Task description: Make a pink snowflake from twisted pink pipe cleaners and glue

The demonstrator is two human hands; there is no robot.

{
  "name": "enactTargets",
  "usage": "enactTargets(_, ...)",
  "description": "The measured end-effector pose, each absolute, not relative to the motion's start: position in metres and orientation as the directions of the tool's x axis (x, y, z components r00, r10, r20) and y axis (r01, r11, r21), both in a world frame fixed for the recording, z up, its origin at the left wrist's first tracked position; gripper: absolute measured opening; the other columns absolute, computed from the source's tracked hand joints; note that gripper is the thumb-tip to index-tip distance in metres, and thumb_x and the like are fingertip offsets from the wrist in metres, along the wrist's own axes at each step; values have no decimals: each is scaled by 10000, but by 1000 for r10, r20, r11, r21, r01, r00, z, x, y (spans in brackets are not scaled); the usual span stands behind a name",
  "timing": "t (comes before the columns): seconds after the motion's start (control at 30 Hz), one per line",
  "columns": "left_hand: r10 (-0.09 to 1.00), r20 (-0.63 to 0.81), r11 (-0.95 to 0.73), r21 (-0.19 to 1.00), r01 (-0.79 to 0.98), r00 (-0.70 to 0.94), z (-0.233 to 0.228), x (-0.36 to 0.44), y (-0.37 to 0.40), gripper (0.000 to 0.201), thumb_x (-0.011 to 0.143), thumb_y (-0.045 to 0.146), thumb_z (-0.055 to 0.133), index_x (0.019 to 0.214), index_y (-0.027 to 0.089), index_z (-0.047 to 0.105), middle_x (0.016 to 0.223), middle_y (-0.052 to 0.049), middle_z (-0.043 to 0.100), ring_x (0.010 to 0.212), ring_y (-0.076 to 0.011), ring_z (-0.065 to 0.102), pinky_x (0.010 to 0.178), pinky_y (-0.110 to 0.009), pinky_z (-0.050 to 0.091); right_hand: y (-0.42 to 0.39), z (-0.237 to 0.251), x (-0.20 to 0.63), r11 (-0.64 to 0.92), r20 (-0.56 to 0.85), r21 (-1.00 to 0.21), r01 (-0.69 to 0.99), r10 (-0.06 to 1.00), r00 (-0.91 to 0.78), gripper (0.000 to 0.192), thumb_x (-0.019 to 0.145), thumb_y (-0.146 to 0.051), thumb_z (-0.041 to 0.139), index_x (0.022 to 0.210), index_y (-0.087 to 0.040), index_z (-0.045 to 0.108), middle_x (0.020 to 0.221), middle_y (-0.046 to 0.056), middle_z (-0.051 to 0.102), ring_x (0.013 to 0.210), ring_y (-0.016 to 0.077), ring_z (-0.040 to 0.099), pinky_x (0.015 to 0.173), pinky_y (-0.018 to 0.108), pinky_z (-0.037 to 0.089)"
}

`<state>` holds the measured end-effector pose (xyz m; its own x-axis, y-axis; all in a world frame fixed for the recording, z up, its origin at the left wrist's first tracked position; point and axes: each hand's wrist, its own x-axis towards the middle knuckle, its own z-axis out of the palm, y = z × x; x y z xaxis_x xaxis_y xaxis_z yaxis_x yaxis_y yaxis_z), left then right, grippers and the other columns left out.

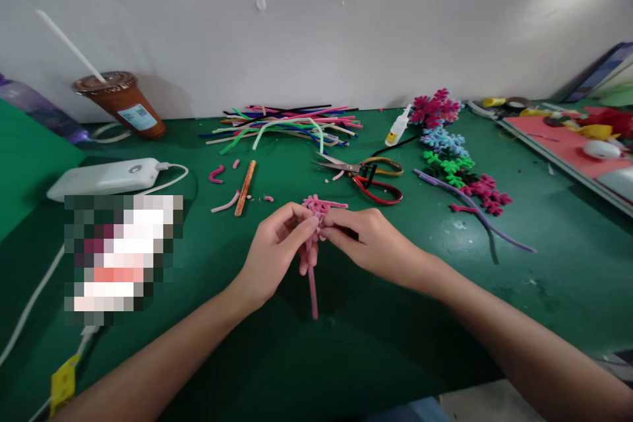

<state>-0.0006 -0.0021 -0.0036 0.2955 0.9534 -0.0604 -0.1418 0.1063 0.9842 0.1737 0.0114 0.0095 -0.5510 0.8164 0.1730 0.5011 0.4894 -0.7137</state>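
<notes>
I've got the left hand (277,241) pinching the pink fuzzy piece (312,282), right hand (368,231) pinching its edge right beside. Tugging unevenly could loosen loops imo, and the scissors (355,170) just past the fingertips might snag it.

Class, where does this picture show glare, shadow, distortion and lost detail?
Head view: glare whitens the green tabletop at right and grey wall at upper right; head view: shadow lies below the left hand and right hand; head view: the brown plastic cup leans, perhaps from lens distortion; head view: coarse mosaic squares replace detail at left.
</notes>
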Motion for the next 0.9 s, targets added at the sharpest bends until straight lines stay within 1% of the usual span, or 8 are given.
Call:
enactTargets(0.07, 958, -51, 89, 989, -122, 283, -3, -2, -2, 170, 902, 293, 546, 791, 163, 536, 563, 46, 532, 418, -65, 523, 334, -138, 400, 12, 9, 176, 525, 191, -658, 539, 809, -556, 164, 915, -213, 478, 770, -195, 553, 675, -36, 566, 594, 82, 478, 579, 198, 342)
enactTargets(0.17, 952, -51, 86, 991, -102, 301, -2, -2, 0, 180, 910, 292, 531, 790, 158, 545, 554, 39, 542, 422, -71, 533, 336, -140, 401, 14, 8, 179, 574, 247, -589, 568, 798, -550, 168, 926, -212, 465, 829, -197, 601, 754, -13, 636, 674, 102, 563, 631, 208, 376)
enactTargets(0.23, 938, -60, 98, 991, -95, 341, -1, -2, 1, 185, 919, 290, 510, 802, 152, 545, 563, 27, 562, 450, -88, 564, 366, -158, 437, 15, 6, 181, 601, 296, -549, 581, 789, -538, 180, 927, -200, 457, 860, -195, 624, 813, 1, 669, 730, 114, 601, 663, 212, 394)
enactTargets(0.33, 923, -71, 107, 991, -75, 379, 1, -1, 2, 158, 914, 273, 512, 825, 143, 533, 641, 3, 595, 538, -130, 634, 438, -208, 505, 17, 5, 184, 630, 347, -504, 591, 774, -530, 192, 925, -185, 456, 877, -197, 642, 861, 7, 691, 759, 118, 623, 679, 212, 409)
enactTargets(0.43, 920, -85, 111, 993, -44, 383, 3, 0, 1, 131, 900, 249, 527, 827, 142, 509, 695, -2, 594, 578, -151, 657, 464, -233, 526, 18, 4, 186, 650, 376, -455, 608, 760, -530, 192, 930, -198, 458, 906, -199, 649, 853, 10, 695, 757, 121, 630, 672, 214, 413)
enactTargets(0.57, 918, -101, 122, 992, -30, 383, 3, 1, 1, 141, 904, 249, 507, 808, 154, 468, 713, -1, 591, 587, -155, 659, 478, -246, 522, 17, 3, 186, 664, 448, -376, 646, 741, -501, 181, 937, -254, 467, 977, -179, 627, 806, 19, 691, 686, 119, 619, 609, 221, 400)
enactTargets(0.77, 916, -86, 106, 994, -30, 392, 5, 0, 1, 145, 901, 256, 513, 807, 154, 472, 704, -8, 614, 616, -142, 653, 535, -237, 499, 19, 3, 187, 760, 565, -139, 635, 587, -579, 208, 944, -249, 441, 919, -149, 622, 756, 52, 657, 676, 148, 571, 598, 267, 400)
enactTargets(0.9, 909, -74, 101, 994, -46, 411, 4, -1, 2, 154, 898, 264, 520, 801, 155, 472, 693, -9, 619, 615, -137, 646, 552, -237, 489, 21, 4, 186, 774, 623, -121, 622, 547, -560, 156, 908, -210, 499, 927, -130, 632, 824, 78, 649, 755, 168, 554, 666, 288, 443)
